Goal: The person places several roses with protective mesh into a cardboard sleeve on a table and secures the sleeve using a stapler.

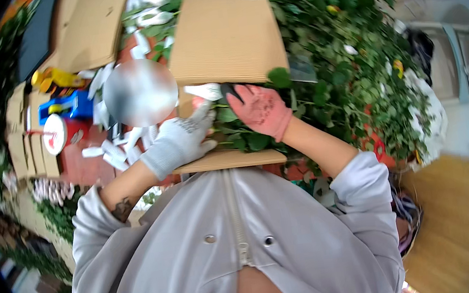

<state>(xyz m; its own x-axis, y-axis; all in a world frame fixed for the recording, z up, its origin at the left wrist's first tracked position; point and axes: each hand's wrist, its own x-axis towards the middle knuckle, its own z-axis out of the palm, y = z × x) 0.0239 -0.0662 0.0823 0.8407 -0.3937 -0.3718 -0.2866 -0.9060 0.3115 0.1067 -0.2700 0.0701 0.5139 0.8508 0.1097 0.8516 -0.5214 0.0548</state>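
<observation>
Corrugated brown cardboard (225, 36) lies folded over a bundle of green leafy stems (238, 131), with a lower cardboard flap (230, 160) showing just above the person's grey zip jacket (235, 246). The left hand (182, 140), in a white knit glove, rests on the stems at the bundle's left side, its fingers pressed together and curled over the leaves, the thumb lying against the lower flap. The right hand (262, 109), in a pink-palmed glove, lies palm up on the same bundle, fingers loosely together and reaching under the cardboard's front edge, where a dark tool (230, 91) sits at its fingertips; whether it grips that tool I cannot tell. Heaps of green foliage (345, 45) spread to the right. To the left lie flat cardboard sheets (92, 26), white sleeves (111, 153) and a red-and-white tape roll (57, 134).
</observation>
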